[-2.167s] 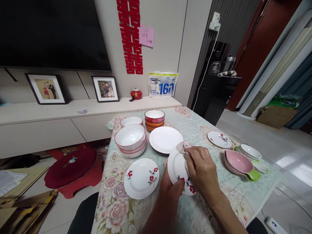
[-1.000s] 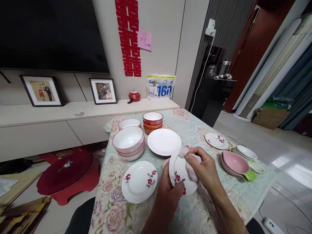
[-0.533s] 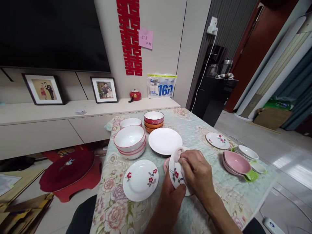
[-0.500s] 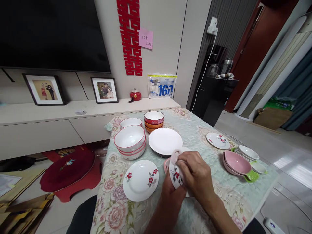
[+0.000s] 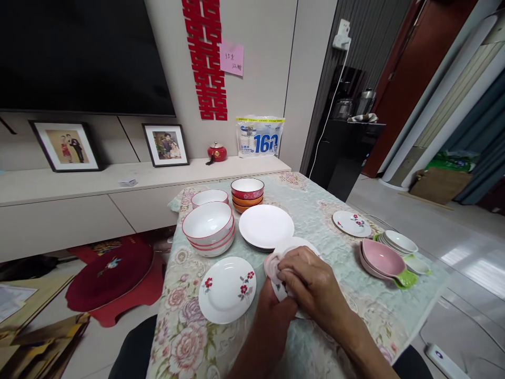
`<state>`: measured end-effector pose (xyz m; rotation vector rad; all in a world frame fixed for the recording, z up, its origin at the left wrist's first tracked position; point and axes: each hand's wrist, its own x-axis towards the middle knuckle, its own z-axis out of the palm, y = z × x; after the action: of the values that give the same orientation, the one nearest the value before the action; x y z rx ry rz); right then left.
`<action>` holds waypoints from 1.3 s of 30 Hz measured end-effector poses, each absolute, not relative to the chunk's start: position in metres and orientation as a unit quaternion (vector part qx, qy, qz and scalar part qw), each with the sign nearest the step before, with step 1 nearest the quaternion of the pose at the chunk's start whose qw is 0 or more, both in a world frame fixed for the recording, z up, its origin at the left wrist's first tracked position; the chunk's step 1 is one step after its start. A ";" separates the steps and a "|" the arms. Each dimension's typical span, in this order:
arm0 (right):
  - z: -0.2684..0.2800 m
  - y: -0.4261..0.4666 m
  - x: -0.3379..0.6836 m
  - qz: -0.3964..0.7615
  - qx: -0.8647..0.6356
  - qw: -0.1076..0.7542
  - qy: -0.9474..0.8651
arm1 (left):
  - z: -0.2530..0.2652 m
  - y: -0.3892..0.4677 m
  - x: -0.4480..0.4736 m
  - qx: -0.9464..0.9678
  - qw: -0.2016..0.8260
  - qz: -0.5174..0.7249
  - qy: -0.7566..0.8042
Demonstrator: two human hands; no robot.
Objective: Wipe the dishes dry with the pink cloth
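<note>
My left hand [image 5: 272, 316] grips a small white plate [image 5: 279, 292] with a floral pattern, held tilted above the table. My right hand [image 5: 310, 279] is closed on a pale cloth [image 5: 282, 256] and presses it against that plate's face, hiding most of it. Behind and under my hands, another white plate [image 5: 298, 242] shows in part. Left of them lies a white plate with red flowers [image 5: 228, 290]. A stack of plain white plates [image 5: 266, 226] is just beyond my hands.
White bowls with red rims [image 5: 208, 225] and red and orange bowls [image 5: 247, 189] are stacked at the far left of the table. Rightward are a flowered plate [image 5: 352, 223], pink leaf-shaped dishes [image 5: 382, 258] and small white dishes [image 5: 400, 241]. A red stool [image 5: 110, 279] stands left.
My right hand and the cloth have moved slightly over the held plate, which now shows less of its flowers. The whole view has shifted a little.
</note>
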<state>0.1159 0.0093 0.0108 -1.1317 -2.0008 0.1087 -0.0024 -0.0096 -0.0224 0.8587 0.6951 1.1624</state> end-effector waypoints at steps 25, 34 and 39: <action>-0.004 0.025 0.127 -0.029 -0.566 0.510 -0.647 | -0.023 -0.013 0.005 0.342 0.706 0.541 0.301; 0.016 0.011 0.125 0.093 -0.415 0.398 -0.813 | -0.014 -0.009 -0.006 0.436 0.673 0.494 0.337; 0.006 0.021 0.140 -0.016 -0.533 0.457 -0.712 | -0.009 -0.012 -0.002 0.402 0.704 0.491 0.320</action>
<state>0.1399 0.0209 0.0060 -1.3131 -1.7542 -0.0394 -0.0021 -0.0116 -0.0090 0.8946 0.7108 1.0922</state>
